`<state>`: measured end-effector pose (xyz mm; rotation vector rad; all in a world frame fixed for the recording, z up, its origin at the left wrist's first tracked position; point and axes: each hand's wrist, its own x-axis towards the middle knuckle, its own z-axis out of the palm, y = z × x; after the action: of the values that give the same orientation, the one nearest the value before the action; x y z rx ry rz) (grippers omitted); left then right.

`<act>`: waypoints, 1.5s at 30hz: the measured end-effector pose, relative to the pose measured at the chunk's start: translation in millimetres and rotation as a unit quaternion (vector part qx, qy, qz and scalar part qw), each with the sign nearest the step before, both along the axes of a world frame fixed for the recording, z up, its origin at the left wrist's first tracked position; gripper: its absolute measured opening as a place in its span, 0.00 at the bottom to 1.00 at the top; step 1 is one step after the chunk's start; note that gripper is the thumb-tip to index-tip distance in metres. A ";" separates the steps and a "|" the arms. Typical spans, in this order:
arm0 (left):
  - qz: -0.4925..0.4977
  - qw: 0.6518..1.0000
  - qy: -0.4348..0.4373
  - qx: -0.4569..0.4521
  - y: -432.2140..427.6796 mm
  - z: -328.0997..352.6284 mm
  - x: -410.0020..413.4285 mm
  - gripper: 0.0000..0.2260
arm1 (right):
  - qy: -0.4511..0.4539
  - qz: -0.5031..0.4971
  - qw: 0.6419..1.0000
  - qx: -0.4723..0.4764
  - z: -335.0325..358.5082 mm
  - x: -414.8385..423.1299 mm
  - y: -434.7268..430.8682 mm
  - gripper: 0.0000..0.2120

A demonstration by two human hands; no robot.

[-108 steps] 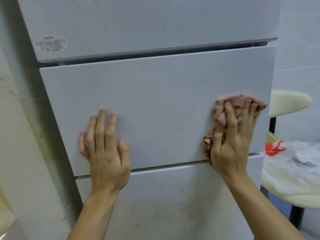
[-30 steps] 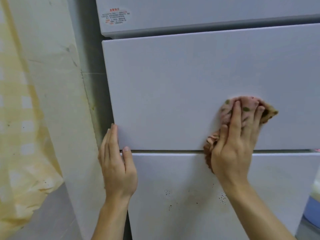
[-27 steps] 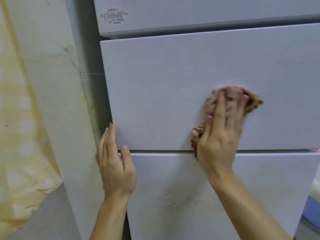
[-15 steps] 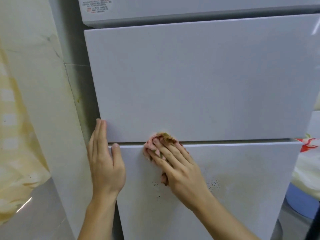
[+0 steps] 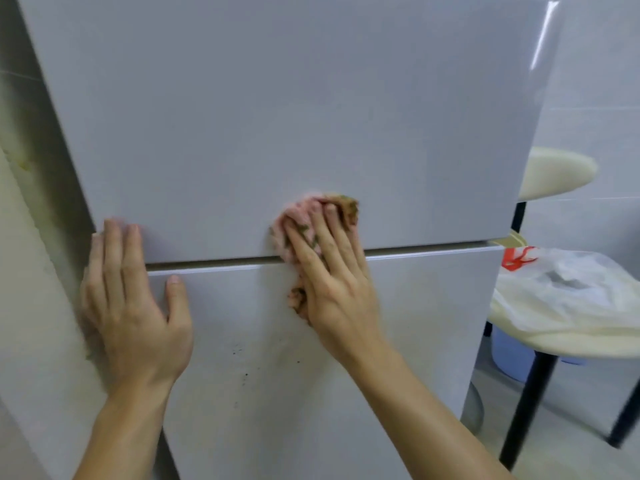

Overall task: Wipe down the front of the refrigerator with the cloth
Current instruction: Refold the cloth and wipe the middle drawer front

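Cloth [image 5: 300, 212] pinned to refrigerator [image 5: 277, 116] under right hand [image 5: 332, 282]; left hand [image 5: 131, 306] apart

Two bare hands and forearms, seen from above.
The left hand [image 5: 131, 306], at about 8 o'clock in the view, and the right hand [image 5: 332, 282], near centre, have slim fingers with short, plain nails. The left forearm [image 5: 121, 427] enters from 7 o'clock and the right forearm [image 5: 415, 410] from 5 o'clock, both uncovered to the frame edge, their outlines slightly blurred.
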<state>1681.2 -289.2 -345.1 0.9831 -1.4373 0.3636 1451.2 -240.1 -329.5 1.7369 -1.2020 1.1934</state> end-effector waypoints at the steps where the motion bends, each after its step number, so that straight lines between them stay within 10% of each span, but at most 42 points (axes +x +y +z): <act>1: -0.007 1.000 0.008 -0.005 0.3 1.1 -8.2 0.30 | 0.003 0.008 1.000 -0.011 15.2 5.3 -2.9 0.33; 8: -0.010 1.000 0.026 0.008 3.7 8.8 -39.4 0.32 | -0.039 0.033 0.996 -0.067 72.6 -8.1 -4.7 0.30; 15: -0.014 0.999 -0.040 -0.018 4.9 15.6 -51.7 0.31 | -0.328 -0.055 0.937 -0.105 4.7 -74.1 4.7 0.26; 21: -0.010 0.997 -0.075 -0.003 5.4 13.2 -39.8 0.30 | -0.349 -0.057 0.930 -0.100 -24.1 -59.8 4.4 0.25; 45: -0.001 0.998 -0.055 0.034 -28.4 -61.9 91.1 0.34 | 0.062 0.109 0.991 -0.053 -17.2 128.7 -46.6 0.22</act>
<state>1772.2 -317.5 -407.0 1.0303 -1.5578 0.3745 1579.9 -286.7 -346.7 1.8690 -0.8772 1.2309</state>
